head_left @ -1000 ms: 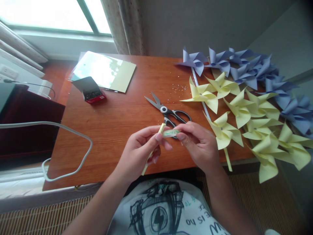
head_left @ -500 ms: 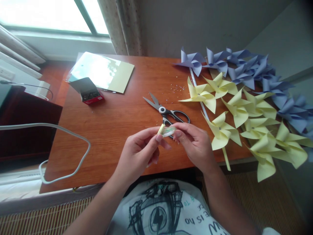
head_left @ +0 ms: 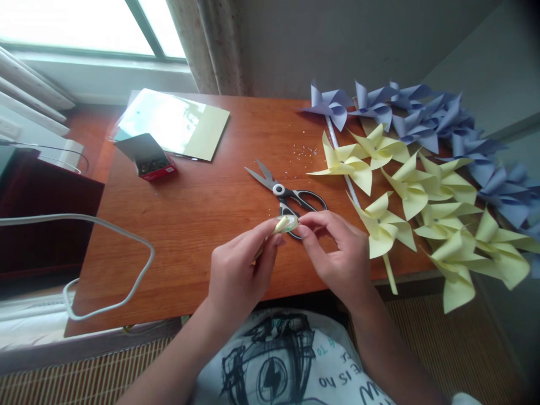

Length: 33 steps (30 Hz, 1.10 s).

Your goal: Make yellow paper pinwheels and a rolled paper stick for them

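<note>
Daylight from the upper left, soft and even

The window (head_left: 76,28) was blown out to near white, and its glare lay as a pale sheen on the glossy sheet (head_left: 172,124) on the worktop (head_left: 202,197). Shadows were faint and short. The centre was sharp; the edges bent with wide-angle distortion, the right corners darkened, and the fingertips showed slight blur.

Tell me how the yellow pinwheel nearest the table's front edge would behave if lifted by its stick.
The yellow pinwheel looks like thin folded paper, so probably very light. Its narrow stick would likely flex. The curled blades seem easily crushed.
</note>
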Tool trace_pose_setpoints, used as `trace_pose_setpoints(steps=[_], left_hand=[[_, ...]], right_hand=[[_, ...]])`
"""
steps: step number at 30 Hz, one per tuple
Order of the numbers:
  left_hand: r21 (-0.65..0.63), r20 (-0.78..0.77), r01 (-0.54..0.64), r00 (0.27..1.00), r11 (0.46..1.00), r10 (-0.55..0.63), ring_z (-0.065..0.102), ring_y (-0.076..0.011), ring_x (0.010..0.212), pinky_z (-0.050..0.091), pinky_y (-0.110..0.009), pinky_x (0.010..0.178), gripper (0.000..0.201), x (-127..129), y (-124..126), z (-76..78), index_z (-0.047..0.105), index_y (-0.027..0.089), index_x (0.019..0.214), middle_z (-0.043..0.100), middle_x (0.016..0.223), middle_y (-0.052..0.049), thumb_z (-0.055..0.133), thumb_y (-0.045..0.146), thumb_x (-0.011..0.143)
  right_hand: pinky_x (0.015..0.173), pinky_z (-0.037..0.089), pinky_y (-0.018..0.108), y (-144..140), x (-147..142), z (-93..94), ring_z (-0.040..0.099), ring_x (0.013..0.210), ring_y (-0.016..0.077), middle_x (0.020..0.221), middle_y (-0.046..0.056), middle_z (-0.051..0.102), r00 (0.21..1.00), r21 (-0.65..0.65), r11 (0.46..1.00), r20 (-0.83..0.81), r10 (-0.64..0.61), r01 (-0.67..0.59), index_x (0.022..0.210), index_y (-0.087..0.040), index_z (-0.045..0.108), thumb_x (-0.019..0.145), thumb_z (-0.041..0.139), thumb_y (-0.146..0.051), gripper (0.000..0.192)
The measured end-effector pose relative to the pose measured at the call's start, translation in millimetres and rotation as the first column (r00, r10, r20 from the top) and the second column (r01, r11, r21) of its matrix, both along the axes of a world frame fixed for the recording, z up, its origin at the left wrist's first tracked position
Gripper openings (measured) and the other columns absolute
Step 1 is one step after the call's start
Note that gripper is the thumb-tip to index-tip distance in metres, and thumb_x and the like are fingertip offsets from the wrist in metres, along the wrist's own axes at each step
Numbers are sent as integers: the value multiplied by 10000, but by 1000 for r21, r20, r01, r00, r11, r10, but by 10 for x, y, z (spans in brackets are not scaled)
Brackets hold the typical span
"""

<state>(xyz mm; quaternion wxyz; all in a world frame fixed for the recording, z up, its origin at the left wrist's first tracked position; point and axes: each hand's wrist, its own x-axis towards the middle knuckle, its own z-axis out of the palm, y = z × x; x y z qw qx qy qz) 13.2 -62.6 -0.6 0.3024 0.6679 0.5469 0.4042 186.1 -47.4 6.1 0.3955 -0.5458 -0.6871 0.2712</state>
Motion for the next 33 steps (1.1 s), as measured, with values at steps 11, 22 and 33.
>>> trace_pose_setpoints(steps=[11,22,33], left_hand=[[304,-219,90,975,949,-23,754,-184,914,535,-220,806,458,-25,-32,-123,640,227,1325,782,1096,-71,639,91,888],[431,-334,153,943,889,-1,748,-158,901,549,-201,833,345,-31,-14,-141,635,143,1245,782,1052,-91,640,93,904],[-152,394,165,914,974,-93,557,-46,491,478,-140,472,205,-123,36,-10,707,204,1141,752,806,-14,600,203,965]], right_hand=[[734,538,294,-33,-10,68,688,749,174,891,32,763,986,124,992,161,-42,22,961,-232,691,931,622,-168,99],[728,496,301,-10,-12,89,636,728,167,785,27,711,964,150,989,262,-37,-3,865,-188,676,901,594,-140,101],[574,428,222,94,72,-35,525,597,101,653,-35,611,752,-407,879,-653,-89,-250,776,-197,640,848,644,-199,72]])
